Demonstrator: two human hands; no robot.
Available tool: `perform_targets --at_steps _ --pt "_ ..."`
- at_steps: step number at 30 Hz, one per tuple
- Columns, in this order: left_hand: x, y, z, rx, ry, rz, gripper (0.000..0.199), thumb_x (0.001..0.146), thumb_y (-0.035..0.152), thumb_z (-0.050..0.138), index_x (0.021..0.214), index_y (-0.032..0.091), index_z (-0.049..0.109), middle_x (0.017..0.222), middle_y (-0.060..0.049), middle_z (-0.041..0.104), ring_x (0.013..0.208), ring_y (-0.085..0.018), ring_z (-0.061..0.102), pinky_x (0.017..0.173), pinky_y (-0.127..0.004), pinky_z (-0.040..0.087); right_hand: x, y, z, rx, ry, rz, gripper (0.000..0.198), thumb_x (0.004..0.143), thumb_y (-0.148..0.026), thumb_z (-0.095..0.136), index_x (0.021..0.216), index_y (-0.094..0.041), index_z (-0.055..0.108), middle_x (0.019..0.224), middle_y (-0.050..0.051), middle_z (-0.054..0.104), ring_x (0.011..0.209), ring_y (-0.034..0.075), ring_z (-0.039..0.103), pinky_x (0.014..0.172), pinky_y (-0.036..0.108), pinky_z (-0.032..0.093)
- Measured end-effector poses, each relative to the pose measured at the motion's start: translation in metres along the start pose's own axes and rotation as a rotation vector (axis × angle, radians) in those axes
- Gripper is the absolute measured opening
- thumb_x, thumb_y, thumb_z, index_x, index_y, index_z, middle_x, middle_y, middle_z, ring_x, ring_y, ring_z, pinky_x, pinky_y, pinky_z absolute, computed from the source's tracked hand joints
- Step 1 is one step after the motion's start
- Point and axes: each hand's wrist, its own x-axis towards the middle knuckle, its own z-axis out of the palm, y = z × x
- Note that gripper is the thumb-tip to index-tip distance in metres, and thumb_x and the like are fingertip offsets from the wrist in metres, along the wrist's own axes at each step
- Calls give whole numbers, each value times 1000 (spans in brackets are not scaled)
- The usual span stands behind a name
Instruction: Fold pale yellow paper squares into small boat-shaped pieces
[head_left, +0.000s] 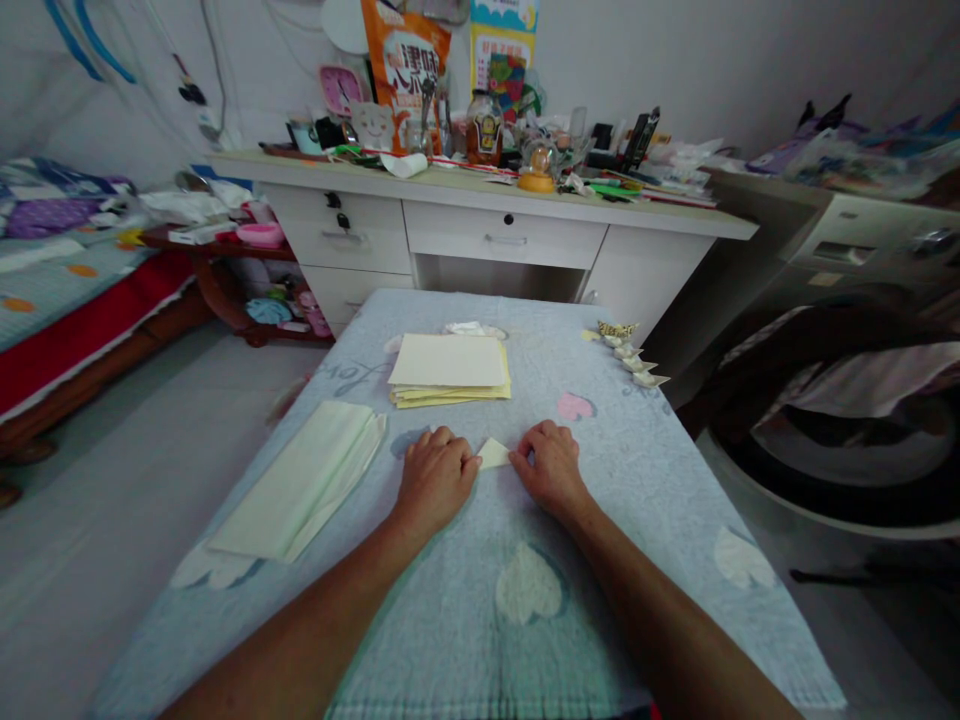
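Now, in front of the paper stack (450,362), a small folded paper (493,454) is pinched at opposite ends by left hand (441,470) and right hand (550,464), both nearly closed.

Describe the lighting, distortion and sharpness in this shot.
Head view: light soft, no harsh glare on the tablecloth; head view: the recess under the desk is in shadow; head view: the washing machine looks stretched near the right edge, likely a wide lens; head view: the small paper piece keeps a readable outline, but fine detail is soft.
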Motion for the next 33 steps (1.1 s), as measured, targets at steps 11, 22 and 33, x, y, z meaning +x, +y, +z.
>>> perform_targets --at_steps 11,22,33 --pt "-1 1 3 23 15 5 19 87 33 51 78 20 61 92 -6 57 92 -25 50 75 -36 34 0 1 2 -13 12 -16 14 83 -31 61 76 -19 64 95 7 57 91 23 46 75 33 29" --pt "6 -10 11 -189 31 224 36 87 19 51 116 34 66 106 -3 59 99 -22 45 87 -37 37 0 1 2 -50 8 -19 12 83 -30 60 78 -20 64 96 7 56 92 24 45 76 33 30" --pt "7 -9 11 -190 22 195 34 86 21 55 115 35 66 106 -3 59 100 -22 46 89 -37 38 -8 -11 5 -170 87 -39 47 80 -62 54 92 -17 57 98 11 52 94 28 44 79 38 32"
